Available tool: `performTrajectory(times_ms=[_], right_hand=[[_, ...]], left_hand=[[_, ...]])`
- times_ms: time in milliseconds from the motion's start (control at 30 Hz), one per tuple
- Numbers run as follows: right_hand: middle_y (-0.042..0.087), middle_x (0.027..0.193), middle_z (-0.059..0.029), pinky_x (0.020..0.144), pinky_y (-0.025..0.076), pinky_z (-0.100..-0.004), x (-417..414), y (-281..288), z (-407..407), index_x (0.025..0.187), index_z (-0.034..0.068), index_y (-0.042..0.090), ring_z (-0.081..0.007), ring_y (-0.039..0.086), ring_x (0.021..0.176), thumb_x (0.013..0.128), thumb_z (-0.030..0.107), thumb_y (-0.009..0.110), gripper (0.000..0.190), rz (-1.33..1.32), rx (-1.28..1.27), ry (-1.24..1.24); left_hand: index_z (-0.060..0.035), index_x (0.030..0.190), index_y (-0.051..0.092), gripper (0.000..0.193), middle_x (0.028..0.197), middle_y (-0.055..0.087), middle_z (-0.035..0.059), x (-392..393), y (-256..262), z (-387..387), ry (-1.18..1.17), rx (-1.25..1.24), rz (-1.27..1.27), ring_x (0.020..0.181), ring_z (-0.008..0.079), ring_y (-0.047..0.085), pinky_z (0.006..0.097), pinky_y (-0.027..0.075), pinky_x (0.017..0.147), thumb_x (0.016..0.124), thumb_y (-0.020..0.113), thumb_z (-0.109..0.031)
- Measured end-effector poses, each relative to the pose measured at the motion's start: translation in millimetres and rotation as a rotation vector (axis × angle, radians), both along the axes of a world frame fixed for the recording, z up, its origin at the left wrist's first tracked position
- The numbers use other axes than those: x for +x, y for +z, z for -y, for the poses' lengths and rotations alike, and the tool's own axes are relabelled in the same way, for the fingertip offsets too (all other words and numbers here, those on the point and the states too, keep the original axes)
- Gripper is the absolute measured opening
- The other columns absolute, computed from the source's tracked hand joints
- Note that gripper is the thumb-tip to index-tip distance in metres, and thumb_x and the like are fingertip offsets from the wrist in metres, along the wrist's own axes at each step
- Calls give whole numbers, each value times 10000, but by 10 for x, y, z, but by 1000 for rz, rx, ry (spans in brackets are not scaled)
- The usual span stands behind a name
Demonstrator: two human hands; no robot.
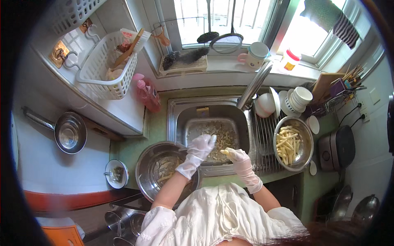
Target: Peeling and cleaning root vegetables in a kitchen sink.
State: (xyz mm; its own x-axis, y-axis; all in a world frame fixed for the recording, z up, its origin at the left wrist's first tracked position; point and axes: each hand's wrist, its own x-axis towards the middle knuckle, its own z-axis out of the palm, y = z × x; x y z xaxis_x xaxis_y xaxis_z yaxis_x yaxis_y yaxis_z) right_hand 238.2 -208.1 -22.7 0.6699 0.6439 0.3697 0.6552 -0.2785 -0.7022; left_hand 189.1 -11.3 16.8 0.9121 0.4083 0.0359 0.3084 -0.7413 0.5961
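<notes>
Both of my hands wear thin translucent gloves over the stainless steel sink [181, 123]. My right hand [241, 160] grips a pale yellow, stick-shaped food piece [226, 152] at its fingertips. My left hand [200, 146] is just left of it, fingers bent together; whether the whitish tip there is glove or a small object is unclear. Below them, brownish and pale scraps [226, 135] cover the sink floor. Under my left forearm stands a large steel basin [144, 172] with a few pale pieces [166, 176] in it. Many similar sticks [287, 143] fill a steel bowl [309, 153] at right.
A faucet [255, 84] leans over the sink's back right corner. White bowls [297, 100] stand by the wire drainer [264, 144]. Left are a pink soap bottle [149, 95], a white plastic basket [107, 81], a saucepan [70, 132] and a small bowl [117, 173].
</notes>
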Motion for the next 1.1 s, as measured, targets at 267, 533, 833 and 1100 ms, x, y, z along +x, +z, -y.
performTrajectory(times_ms=[267,533,833,1100], right_hand=[[659,880,-115,624,501,-363,-62,108,-93,945,78,645,-290,618,746,755,17,602,204,-194,59,106],[672,849,-102,599,501,-334,-47,4,2,1041,52,641,-260,615,672,730,-43,576,331,204,-24,36],[672,915,-86,611,512,-332,-37,333,-3,1180,89,597,-263,642,734,699,-28,625,495,200,64,69],[678,984,-124,683,536,-304,20,140,-62,1075,44,648,-230,653,803,820,-15,583,271,-33,219,36]], left_hand=[[-66,671,592,432,707,616,151,-11,-58,-19,24,74,11,646,335,602,441,456,593,905,494,-415],[-79,798,649,441,777,648,145,17,42,-64,15,-14,-205,742,335,624,438,463,663,901,461,-465],[-87,808,657,486,829,649,175,34,122,-65,8,-77,-271,773,338,621,421,464,679,907,433,-507],[-84,787,633,438,764,632,180,-19,56,5,19,-44,-126,723,366,615,445,460,640,902,474,-476]])
